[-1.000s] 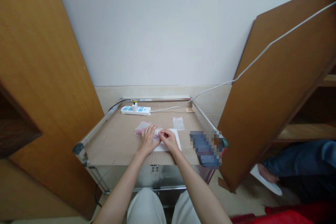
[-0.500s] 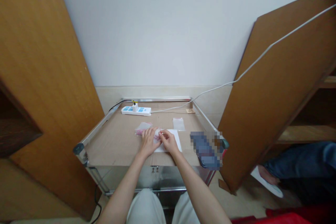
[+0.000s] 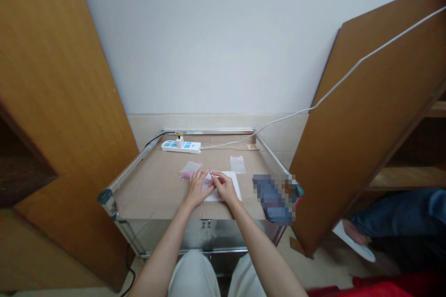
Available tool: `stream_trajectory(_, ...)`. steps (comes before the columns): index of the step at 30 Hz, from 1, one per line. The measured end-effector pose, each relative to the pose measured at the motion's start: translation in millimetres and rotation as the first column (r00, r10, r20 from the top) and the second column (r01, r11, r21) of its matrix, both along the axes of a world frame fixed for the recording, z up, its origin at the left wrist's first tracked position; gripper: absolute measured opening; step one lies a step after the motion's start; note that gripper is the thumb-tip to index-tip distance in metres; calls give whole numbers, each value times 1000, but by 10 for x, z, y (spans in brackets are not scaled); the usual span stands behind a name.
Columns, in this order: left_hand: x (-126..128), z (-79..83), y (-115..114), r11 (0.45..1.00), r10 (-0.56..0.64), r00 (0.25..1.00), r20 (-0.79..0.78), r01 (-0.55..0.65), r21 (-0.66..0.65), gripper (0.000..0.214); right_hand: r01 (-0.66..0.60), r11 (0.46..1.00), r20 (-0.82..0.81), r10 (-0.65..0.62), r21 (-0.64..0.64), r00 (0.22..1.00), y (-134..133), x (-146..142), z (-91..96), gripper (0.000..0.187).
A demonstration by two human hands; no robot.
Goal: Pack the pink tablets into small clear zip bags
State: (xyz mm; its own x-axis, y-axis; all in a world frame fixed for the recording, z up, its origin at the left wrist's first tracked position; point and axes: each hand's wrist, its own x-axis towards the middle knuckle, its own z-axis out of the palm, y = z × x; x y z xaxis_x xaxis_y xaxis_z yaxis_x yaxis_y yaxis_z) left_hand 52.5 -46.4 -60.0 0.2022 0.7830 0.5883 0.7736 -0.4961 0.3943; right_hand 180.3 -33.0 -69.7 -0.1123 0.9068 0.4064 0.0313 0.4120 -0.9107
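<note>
My left hand (image 3: 198,189) rests on the left part of a white sheet (image 3: 233,184), its fingers stretched out and its thumb apart from them. Close beside it, my right hand (image 3: 224,187) is closed in a pinch over the sheet; what its fingertips hold is too small to make out. A pinkish, partly see-through patch (image 3: 208,180) shows between the hands, mostly hidden by the fingers. Just beyond my left fingertips lies a clear plastic bag (image 3: 191,167) with small pink pieces in it. A flat clear bag (image 3: 237,164) lies behind the sheet.
A white power strip (image 3: 181,146) with a plug sits at the back left of the cardboard-covered table (image 3: 146,190). Its white cord (image 3: 282,118) runs off to the right. A dark blue pixelated item (image 3: 275,202) lies at the right edge. Another person's foot (image 3: 355,232) is at the right.
A thin reddish strip that stood up at my right fingertips no longer shows there. Both hands have stayed in nearly the same place.
</note>
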Motion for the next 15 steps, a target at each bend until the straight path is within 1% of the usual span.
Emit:
stream_trajectory(5,-12,-21,18,999,-38,999,18,39,-8,49,-26,1000,-19,26,-15,999,-1,11,1,33)
stream_trajectory(15,-19,-25,12,999,27,1000,-5,-27,17,45,-60,994,-66,54,-92,996,16,43,-53,44)
